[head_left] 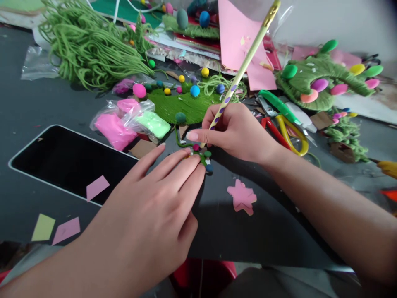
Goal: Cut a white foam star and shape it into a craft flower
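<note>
My right hand [231, 130] is closed around a pale yellow pencil [240, 74] with purple dots, its lower end down by a small green craft piece [203, 157] with coloured balls. Over that piece lies my left hand [155, 198], palm down, fingers stretched out and fingertips on its near edge. Much of the small piece is hidden under those fingers. Just beyond stands a larger green yarn-covered piece [182, 105] with coloured balls on it. A pink paper star [242, 196] rests on the dark table to the right of my left hand.
A black-screened phone [68, 161] lies at left, with paper scraps [66, 229] nearby. Bags of pink clay [114, 128] and a green yarn bundle [93, 49] sit behind it. Scissors [291, 136], a green cutter [279, 106] and a decorated green wreath [325, 78] are at right.
</note>
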`<state>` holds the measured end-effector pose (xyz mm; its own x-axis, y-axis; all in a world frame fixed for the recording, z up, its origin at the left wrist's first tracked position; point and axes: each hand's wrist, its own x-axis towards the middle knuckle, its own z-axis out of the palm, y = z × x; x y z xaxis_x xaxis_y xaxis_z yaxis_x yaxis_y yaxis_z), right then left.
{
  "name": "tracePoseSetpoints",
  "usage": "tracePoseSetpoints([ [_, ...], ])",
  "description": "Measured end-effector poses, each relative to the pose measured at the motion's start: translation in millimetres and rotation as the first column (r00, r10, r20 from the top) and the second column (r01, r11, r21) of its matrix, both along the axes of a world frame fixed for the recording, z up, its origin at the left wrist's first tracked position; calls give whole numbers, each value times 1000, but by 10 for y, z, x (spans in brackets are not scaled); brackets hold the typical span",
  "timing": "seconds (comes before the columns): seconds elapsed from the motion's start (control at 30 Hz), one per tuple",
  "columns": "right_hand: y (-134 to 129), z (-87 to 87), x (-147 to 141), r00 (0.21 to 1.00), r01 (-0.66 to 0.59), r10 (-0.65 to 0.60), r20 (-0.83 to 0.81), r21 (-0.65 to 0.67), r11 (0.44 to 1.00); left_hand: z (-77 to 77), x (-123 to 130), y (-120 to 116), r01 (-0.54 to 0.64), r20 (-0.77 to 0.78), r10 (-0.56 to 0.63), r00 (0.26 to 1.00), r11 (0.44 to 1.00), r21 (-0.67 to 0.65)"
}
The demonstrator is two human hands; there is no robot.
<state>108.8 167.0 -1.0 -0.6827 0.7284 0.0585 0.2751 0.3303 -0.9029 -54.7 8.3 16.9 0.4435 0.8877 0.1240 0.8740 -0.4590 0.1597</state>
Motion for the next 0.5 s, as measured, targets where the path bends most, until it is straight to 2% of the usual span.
tracePoseSetpoints([
  [0.5, -14, 34, 13, 997, -70, 71, 42, -28, 997, 16, -8, 1, 12, -1, -12, 1000, 1000, 5],
])
